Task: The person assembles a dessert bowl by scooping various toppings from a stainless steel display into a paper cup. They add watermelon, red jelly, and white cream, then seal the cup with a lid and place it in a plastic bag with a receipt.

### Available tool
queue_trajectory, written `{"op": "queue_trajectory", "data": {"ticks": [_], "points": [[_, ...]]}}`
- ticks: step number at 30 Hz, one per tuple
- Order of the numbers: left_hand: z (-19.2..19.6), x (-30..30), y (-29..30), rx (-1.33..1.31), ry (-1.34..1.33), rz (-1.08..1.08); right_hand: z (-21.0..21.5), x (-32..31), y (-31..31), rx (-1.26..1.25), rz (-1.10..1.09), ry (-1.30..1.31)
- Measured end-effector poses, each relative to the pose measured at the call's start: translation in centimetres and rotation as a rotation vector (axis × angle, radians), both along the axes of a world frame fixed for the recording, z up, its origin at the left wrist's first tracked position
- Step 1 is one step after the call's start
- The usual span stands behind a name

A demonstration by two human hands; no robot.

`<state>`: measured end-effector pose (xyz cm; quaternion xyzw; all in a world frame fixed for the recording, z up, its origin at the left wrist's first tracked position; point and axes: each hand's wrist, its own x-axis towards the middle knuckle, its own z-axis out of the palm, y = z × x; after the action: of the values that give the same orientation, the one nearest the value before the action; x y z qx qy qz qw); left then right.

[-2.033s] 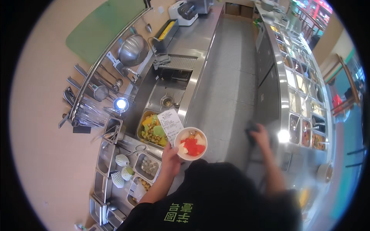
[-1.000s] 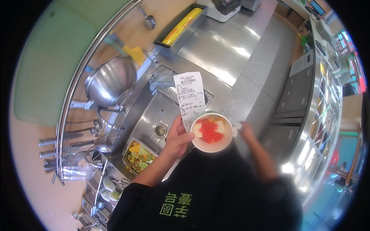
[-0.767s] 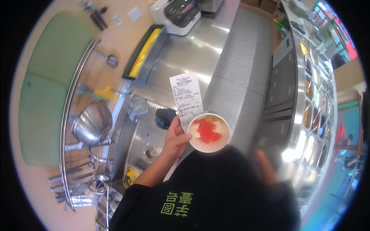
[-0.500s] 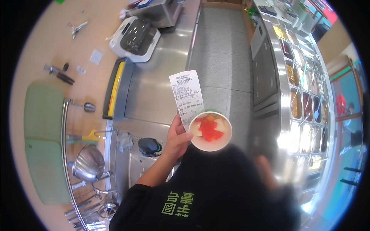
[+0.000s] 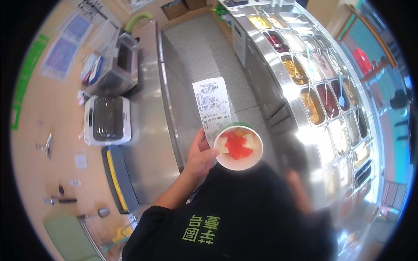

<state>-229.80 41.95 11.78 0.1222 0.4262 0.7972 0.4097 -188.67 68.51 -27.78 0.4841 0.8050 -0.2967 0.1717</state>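
Left hand: my left hand (image 5: 199, 155) sits just left of the frame's centre, fingers wrapped around a white bowl (image 5: 238, 148) with the thumb on its rim, and it pins a paper slip (image 5: 211, 105) against the bowl's far side.
Bowl: centre of the frame, held above the grey floor (image 5: 204, 56); it carries red and pale chunks of fruit.
Slip: long and white, standing up from behind the bowl toward the upper middle.
Right hand: my right hand (image 5: 292, 153) is a blur right of the bowl, near the topping bar; I cannot tell whether it is spread or closed.
Desk: the steel desk (image 5: 146, 143) runs down the left, with a white machine (image 5: 106, 120) on it.
Topping bar: trays of toppings (image 5: 311, 104) curve down the right side.
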Motion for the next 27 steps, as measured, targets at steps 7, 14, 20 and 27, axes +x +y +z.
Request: {"op": "queue_trajectory", "data": {"ticks": [7, 14, 20, 27], "points": [[-0.2, -9.8, 7.4, -0.023, -0.002, -0.212, 2.7, -3.2, -2.1, -0.036, -0.271, -0.027], [-0.6, -14.9, 12.2, 0.011, -0.03, -0.389, 9.1, -12.3, -3.8, -0.084, -0.446, 0.004], [-1.1, -15.2, 15.9, 0.034, -0.053, -0.562, 10.9, -13.3, -6.3, -0.043, -0.58, 0.058], [-0.6, -12.3, 18.8, 0.035, -0.055, -0.69, 8.9, -5.8, -11.9, -0.042, -0.766, -0.007]]}}
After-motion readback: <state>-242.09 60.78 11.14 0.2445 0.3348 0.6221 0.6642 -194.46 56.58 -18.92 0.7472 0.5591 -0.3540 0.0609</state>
